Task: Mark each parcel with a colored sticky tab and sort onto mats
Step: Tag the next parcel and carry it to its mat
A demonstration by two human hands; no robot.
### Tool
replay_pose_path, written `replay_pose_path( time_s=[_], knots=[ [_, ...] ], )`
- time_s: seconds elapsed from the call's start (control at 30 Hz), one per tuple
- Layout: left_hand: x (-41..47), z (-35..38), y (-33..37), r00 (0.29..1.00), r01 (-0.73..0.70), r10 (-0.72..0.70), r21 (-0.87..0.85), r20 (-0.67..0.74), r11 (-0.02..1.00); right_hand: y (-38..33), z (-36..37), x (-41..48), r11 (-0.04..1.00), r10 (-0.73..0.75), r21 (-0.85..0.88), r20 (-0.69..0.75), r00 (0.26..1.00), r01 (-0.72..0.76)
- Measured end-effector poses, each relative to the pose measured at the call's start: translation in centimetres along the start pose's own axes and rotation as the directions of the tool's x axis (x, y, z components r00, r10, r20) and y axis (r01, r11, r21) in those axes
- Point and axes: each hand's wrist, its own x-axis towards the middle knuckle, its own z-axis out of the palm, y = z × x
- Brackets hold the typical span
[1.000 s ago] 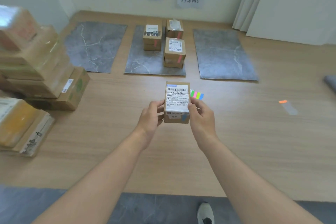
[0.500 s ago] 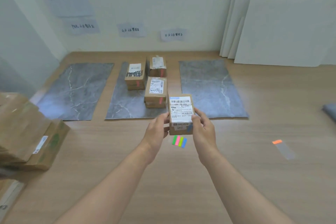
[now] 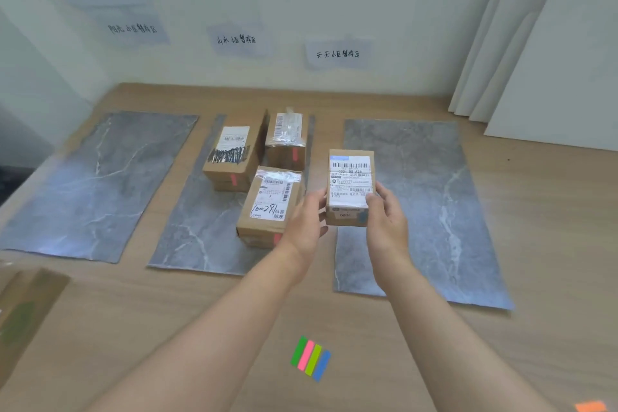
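Both hands hold a small cardboard parcel (image 3: 350, 184) with a white label and a blue tab at its lower right corner. My left hand (image 3: 306, 221) grips its left side and my right hand (image 3: 386, 221) grips its right side. The parcel hangs over the left edge of the right grey mat (image 3: 431, 211). Three parcels with red tabs sit on the middle mat (image 3: 200, 231): one at back left (image 3: 230, 157), one at back right (image 3: 287, 139), one in front (image 3: 269, 206). The left mat (image 3: 93, 184) is bare. A strip of coloured sticky tabs (image 3: 311, 358) lies on the floor near me.
Paper signs (image 3: 337, 53) hang on the wall behind each mat. White boards (image 3: 551, 60) lean on the wall at the right. More cardboard boxes (image 3: 23, 311) sit at the left edge. An orange tab (image 3: 590, 406) lies at the bottom right.
I have moved forward toward the mats, carrying the parcel up and right until it hangs over the right mat's edge. The sticky tab strip now lies behind my hands.
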Motion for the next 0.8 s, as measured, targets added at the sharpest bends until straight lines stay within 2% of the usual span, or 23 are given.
replay_pose_path(
  time_s=[0.23,0.43,0.6,0.8],
  knots=[
    [13.0,2.6,0.9,1.000,0.009,-0.007,-0.088,0.022,0.996,0.4,2.2,11.9,0.999,0.046,-0.010,-0.078,0.996,-0.047],
    [23.4,5.4,0.2,1.000,0.012,-0.013,-0.176,-0.005,0.984,1.1,4.1,21.8,0.998,0.013,-0.063,-0.087,0.996,-0.018],
    [27.4,6.5,0.2,0.998,0.059,-0.065,-0.215,-0.020,0.975,2.8,4.6,26.2,0.998,-0.021,-0.063,-0.086,0.996,0.016],
    [26.6,5.6,0.1,0.996,0.069,-0.079,-0.213,-0.037,0.975,2.5,3.4,25.2,0.999,0.036,-0.006,-0.157,0.987,-0.037]
  ],
)
